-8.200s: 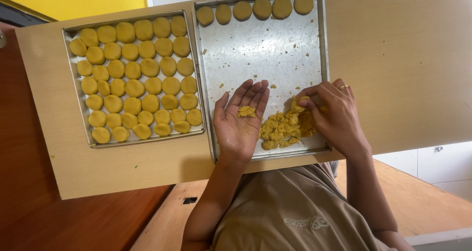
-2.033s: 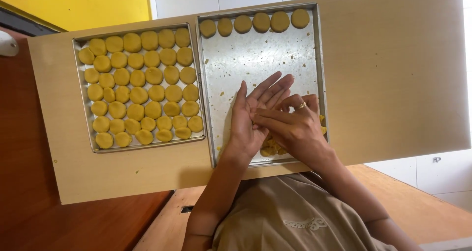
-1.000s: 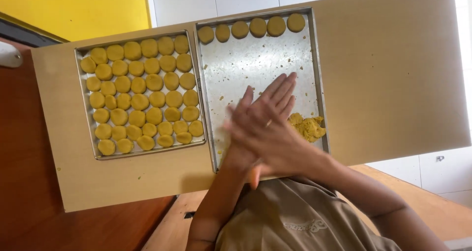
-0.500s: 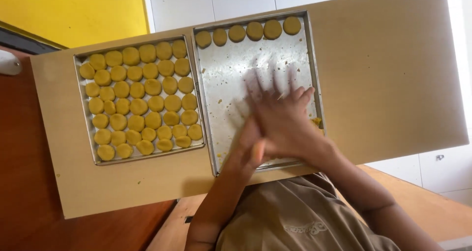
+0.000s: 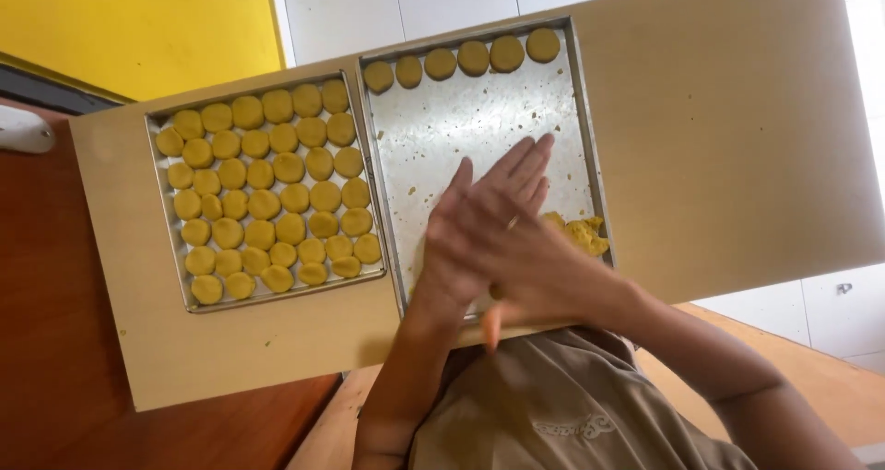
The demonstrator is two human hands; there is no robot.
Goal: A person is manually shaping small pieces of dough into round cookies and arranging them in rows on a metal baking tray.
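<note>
Two trays: the right tray (image 5: 572,111) carries six dough discs (image 5: 473,57) along its far edge (dough lump (image 5: 581,235) near). Over it, right hand (image 5: 544,267) pressed flat across left hand (image 5: 479,217), fingers straight.

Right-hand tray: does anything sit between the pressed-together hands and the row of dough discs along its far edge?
Nothing visible. Between the hands and the disc row lies only bare tray with crumbs; the dough pile sits off to the right.
</note>
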